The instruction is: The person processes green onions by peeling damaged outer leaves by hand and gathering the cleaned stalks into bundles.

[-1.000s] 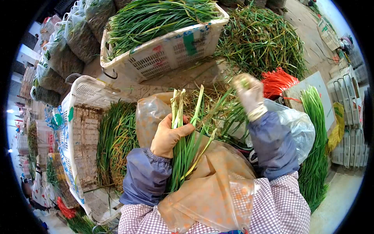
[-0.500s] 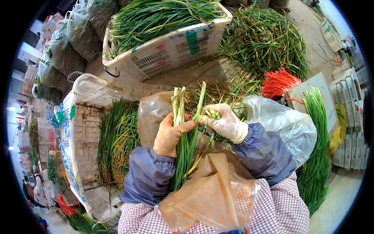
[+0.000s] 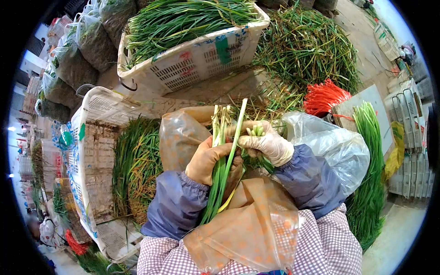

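My left hand (image 3: pixel 205 158), in a tan glove, is closed around a small bunch of garlic chives (image 3: pixel 220 176). Their pale stem ends point up, some with dry, frayed outer skin, and the leaves hang down over my lap. One stalk (image 3: pixel 239 121) leans apart toward the right. My right hand (image 3: pixel 268 142), in a whitish glove, is curled around several chives with clean pale ends (image 3: pixel 257 130). Its fingertips are close beside the leaning stalk; whether they pinch it cannot be made out. Below both hands a brownish plastic apron (image 3: pixel 245 224) covers my lap.
A white crate (image 3: pixel 87 160) with chives stands at left, and another full crate (image 3: pixel 192 64) ahead. Loose trimmings (image 3: pixel 311 50) are heaped at upper right. Red ties (image 3: pixel 326 97) lie on a board (image 3: pixel 366 121), beside bundled chives (image 3: pixel 369 183). A clear plastic bag (image 3: pixel 327 144) lies near my right arm.
The stalks in my left hand have spread, with one now leaning farther right. My right hand has shifted slightly right and down, and more pale ends show in it.
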`<state>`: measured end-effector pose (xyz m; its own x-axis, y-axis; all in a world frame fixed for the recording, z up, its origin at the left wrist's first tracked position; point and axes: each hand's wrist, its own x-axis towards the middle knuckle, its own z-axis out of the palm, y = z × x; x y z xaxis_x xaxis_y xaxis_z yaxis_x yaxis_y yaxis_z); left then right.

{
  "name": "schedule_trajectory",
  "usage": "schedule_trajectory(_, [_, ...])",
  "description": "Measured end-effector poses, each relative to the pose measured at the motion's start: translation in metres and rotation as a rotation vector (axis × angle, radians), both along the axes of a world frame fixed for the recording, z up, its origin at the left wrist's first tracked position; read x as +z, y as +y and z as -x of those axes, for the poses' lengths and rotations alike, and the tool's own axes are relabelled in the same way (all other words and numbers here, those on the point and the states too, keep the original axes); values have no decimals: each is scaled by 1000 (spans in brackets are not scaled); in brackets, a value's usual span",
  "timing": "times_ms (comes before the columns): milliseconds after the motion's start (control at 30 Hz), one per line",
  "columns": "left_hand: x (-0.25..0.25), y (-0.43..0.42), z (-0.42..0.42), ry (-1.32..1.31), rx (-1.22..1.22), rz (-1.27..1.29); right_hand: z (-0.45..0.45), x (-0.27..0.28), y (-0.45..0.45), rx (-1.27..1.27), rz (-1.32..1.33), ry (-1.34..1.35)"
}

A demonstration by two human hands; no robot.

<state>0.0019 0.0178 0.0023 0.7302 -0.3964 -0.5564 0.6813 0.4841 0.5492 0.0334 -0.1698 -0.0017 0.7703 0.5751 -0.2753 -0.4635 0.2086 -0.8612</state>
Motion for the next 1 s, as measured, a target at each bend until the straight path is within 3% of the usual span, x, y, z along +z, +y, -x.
schedule_trajectory(67, [3, 0, -1, -10, -33, 55, 0, -3, 4, 17, -18, 19])
schedule_trajectory(167, [-1, 0, 0, 2, 9, -62, 0, -7, 3, 36, -21, -14])
schedule_trajectory(233, [10, -3, 1, 21, 181, -156, 2, -4, 2, 11, 21, -17])
schedule_trajectory(300, [14, -1, 4, -33, 106, -85, 3, -11, 2, -47, 130, -195])
schedule_trajectory(367, [4, 1, 8, -173, 89, -317, 2, -8, 0, -13, 208, -210])
schedule_trajectory(467, [7, 5, 4, -139, 44, -349, -2, -16, -1, -121, 415, -601])
schedule_trajectory(500, [8, 5, 4, -108, 31, -329, -4, -20, -3, -125, 419, -600])
schedule_trajectory(667, [13, 9, 5, -33, -1, -247, -49, -35, -47, -721, 674, -814])
schedule_trajectory(700, [13, 10, 6, -40, 44, -215, -59, -31, -59, -829, 679, -626])
schedule_trajectory(767, [15, 11, 7, -54, 88, -182, -95, -69, -104, -1065, 766, -632])
schedule_trajectory(800, [17, 12, 7, -59, 86, -207, -98, -71, -119, -1065, 656, -462])
schedule_trajectory(833, [18, 14, 6, -61, 88, -231, -104, -80, -138, -959, 783, -345])
schedule_trajectory(900, [13, 15, 7, -54, 96, -226, -110, -100, -152, -879, 801, -469])
schedule_trajectory(933, [10, 15, 7, -41, 118, -204, -106, -106, -150, -836, 955, -617])
schedule_trajectory(1000, [9, 11, 4, -30, 137, -184, -82, -55, -113, -683, 687, -166])
